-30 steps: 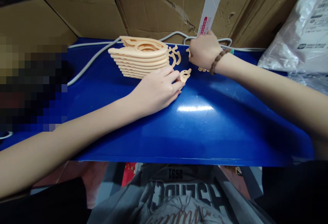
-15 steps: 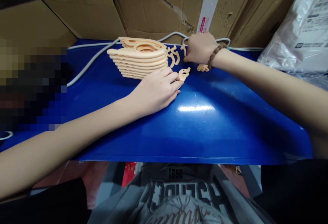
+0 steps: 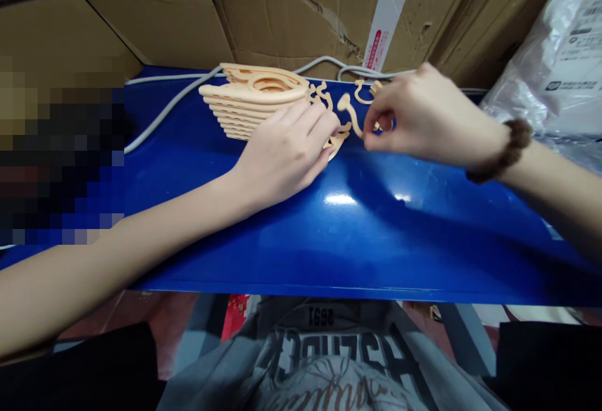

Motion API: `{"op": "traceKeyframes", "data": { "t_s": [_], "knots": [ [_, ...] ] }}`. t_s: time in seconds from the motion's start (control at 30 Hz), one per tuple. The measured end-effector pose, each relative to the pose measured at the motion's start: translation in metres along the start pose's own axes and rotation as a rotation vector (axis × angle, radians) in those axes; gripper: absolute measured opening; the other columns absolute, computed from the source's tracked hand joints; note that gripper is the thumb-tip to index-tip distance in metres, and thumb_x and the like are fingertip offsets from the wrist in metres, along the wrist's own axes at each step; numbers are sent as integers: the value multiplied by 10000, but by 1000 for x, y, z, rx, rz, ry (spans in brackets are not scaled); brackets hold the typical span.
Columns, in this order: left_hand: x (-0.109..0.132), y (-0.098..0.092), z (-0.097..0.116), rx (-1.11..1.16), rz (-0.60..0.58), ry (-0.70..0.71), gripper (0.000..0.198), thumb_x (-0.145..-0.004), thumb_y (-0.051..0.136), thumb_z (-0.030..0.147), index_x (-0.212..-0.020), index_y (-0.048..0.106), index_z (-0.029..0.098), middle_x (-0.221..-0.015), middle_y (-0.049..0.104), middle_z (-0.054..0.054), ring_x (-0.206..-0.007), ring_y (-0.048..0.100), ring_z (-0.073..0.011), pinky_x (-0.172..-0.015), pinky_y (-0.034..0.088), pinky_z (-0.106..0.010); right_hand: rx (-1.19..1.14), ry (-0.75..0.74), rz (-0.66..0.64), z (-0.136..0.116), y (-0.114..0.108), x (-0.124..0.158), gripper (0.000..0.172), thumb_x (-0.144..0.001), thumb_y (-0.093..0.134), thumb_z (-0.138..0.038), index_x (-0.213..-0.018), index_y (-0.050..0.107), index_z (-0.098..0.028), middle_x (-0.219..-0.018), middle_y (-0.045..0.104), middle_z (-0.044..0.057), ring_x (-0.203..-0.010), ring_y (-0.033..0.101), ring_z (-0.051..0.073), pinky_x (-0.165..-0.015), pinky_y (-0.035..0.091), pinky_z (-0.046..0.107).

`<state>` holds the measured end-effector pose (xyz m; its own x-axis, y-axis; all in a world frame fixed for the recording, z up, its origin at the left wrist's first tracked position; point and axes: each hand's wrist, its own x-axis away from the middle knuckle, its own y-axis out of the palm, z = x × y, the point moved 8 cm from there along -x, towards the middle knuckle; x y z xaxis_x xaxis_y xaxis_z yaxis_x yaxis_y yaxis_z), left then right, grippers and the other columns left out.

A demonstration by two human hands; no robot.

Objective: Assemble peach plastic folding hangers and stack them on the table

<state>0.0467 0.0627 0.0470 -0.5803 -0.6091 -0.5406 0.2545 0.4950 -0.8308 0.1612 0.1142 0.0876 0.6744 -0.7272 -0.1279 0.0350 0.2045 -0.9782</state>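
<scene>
A stack of beige plastic hangers (image 3: pixel 256 106) lies on the blue table, left of centre. My left hand (image 3: pixel 289 147) is closed at the stack's right front side. Its fingers rest on a flat beige hanger piece (image 3: pixel 337 142), which pokes out past the fingertips; the rest of it is hidden under the hand. To the right, my right hand (image 3: pixel 414 119) pinches a small curved beige hanger hook (image 3: pixel 350 112) between thumb and fingers, its rounded end pointing up and left. Loose hooks (image 3: pixel 324 94) lie beside the stack, and more hooks (image 3: pixel 361 92) sit behind my right hand, partly covered.
The blue tabletop (image 3: pixel 282 241) ends at a front edge close to my body. Cardboard boxes (image 3: pixel 291 16) stand along the back, with a white cable (image 3: pixel 164 113) running before them. A plastic-wrapped package (image 3: pixel 555 66) is at the right.
My right hand has lifted a hook from the loose ones at the back and come forward and right with it. My left hand stays nearly in place, its fingers further over the hanger piece.
</scene>
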Motion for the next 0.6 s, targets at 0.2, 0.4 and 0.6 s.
{"op": "traceKeyframes", "data": {
  "t_s": [0.2, 0.4, 0.6],
  "knots": [
    [1, 5, 6, 29, -34, 172, 363, -1079, 424, 185, -1373, 625, 112, -1366, 675, -185, -1259, 646, -338, -998, 529, -501, -161, -216, 102, -31, 16, 49, 158, -850, 591, -287, -748, 711, -277, -753, 702, -2, -827, 614, 244, -897, 412, 457],
    [4, 1, 23, -135, -3, 344, 379, -1112, 350, 187, -1231, 708, 155, -1167, 773, -120, -1062, 716, -262, -845, 542, -421, -165, -304, 145, -36, 21, 54, 210, -896, 544, -248, -748, 686, -293, -754, 704, 4, -780, 571, 239, -836, 406, 453],
    [5, -1, 29, -147, 18, 407, 343, -1116, 388, 198, -1133, 729, 167, -1017, 785, -74, -1037, 705, -233, -772, 498, -377, -354, -225, 137, -14, 18, 43, 190, -924, 556, -322, -786, 674, -266, -754, 696, 3, -801, 611, 225, -914, 409, 446]
  ]
}}
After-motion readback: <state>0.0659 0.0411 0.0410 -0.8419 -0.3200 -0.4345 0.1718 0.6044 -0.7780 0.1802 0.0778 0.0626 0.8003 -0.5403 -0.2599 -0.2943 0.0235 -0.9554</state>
